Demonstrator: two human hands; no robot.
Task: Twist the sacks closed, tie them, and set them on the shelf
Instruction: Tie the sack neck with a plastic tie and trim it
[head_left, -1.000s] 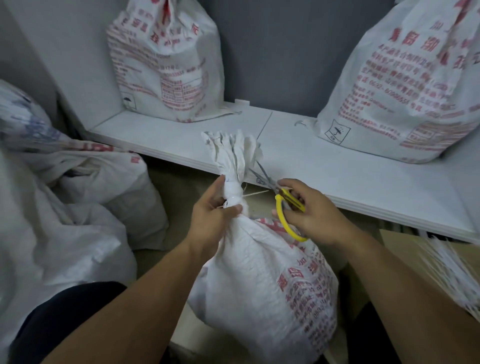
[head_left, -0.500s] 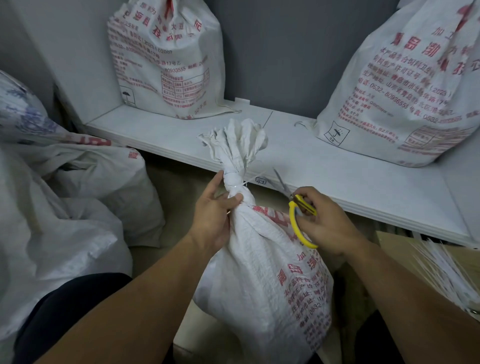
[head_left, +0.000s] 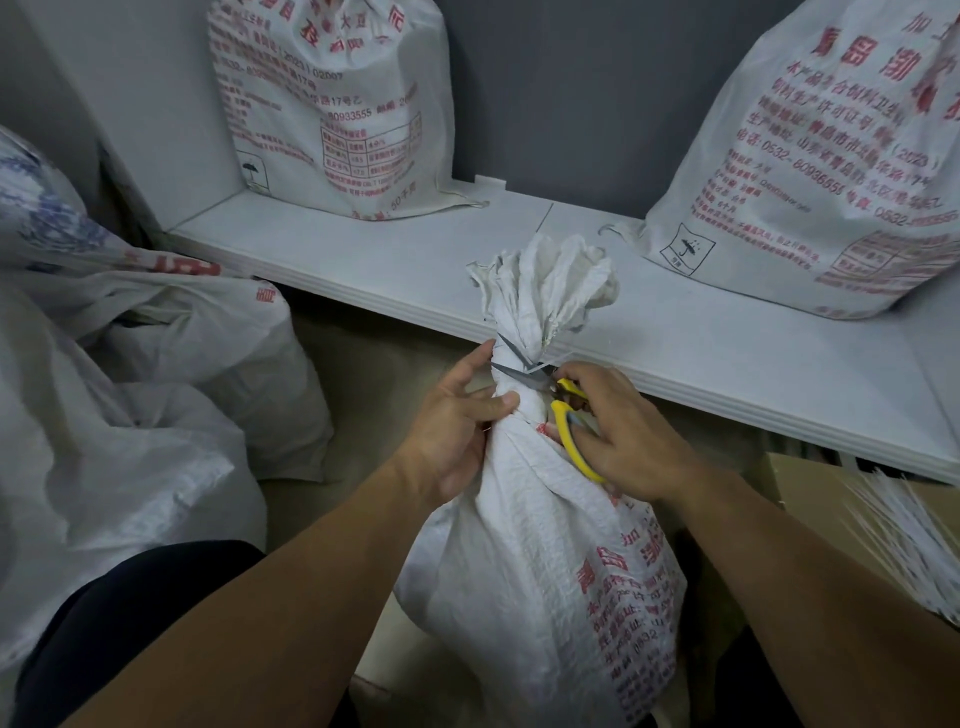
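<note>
The sack (head_left: 545, 545) looks full and heavy. Its woven plastic seems soft and a little slick, so the twisted neck is probably the firmest hold, with a hand under the belly for lifting. It is white with red print, its top bunched above a thin tie (head_left: 556, 358), and it stands on the floor just before the shelf (head_left: 395, 265). The left hand (head_left: 457, 421) curls its fingers round the neck. The right hand (head_left: 618, 431) grips yellow scissors (head_left: 566, 415), blades parted at the tie's tail.
</note>
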